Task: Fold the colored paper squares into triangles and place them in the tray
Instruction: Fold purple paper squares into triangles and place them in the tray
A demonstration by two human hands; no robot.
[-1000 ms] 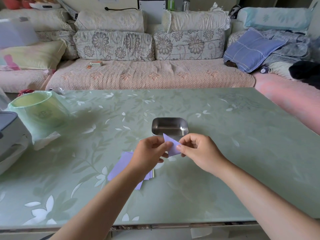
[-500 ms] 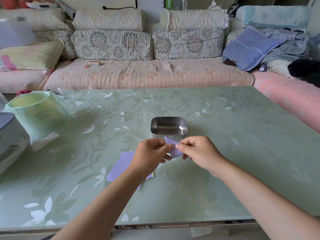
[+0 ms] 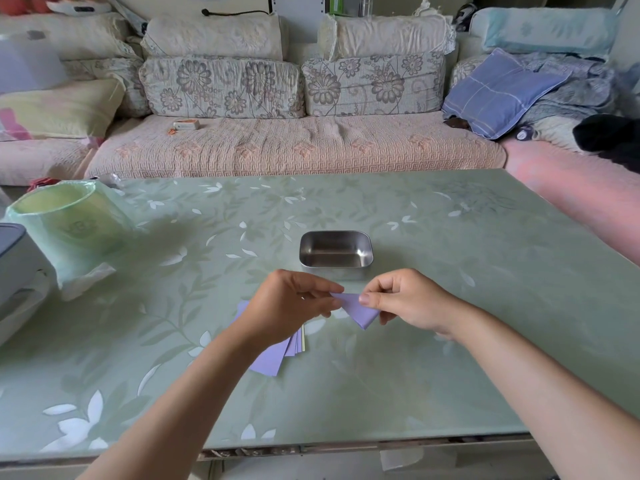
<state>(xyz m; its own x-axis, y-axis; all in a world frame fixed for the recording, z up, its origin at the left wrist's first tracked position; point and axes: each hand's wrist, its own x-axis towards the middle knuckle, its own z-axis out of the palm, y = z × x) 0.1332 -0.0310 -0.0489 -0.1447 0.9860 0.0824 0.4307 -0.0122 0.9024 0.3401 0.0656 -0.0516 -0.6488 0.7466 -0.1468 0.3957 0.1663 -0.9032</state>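
A folded lilac paper triangle (image 3: 358, 309) is held in the air above the pale green, leaf-patterned table top (image 3: 467, 271), just in front of the small rectangular stainless-steel tray (image 3: 311, 252). Its left tip is pinched by the fingertips of the left hand (image 3: 289, 303), and its upper edge is gripped between thumb and forefinger of the right hand (image 3: 414, 303), with the apex hanging downward. No paper is seen inside the tray, so the task is judged to be at an early stage. Several faults are to be expected from here. A crease pressed in mid-air, without a firm surface beneath it, may be left soft, and the triangle may spring open once released. If the pinch is shifted carelessly, the two layers may slide apart and the edges may be misaligned. Light paper released too high above the tray may drift and land on the table instead. The tray (apparently light and standing on a glossy surface) may be pushed away if struck by a knuckle. The fanned stack of lilac paper squares (image 3: 273, 358) lies directly under the left wrist and may be scattered if the forearm is lowered or swept sideways.
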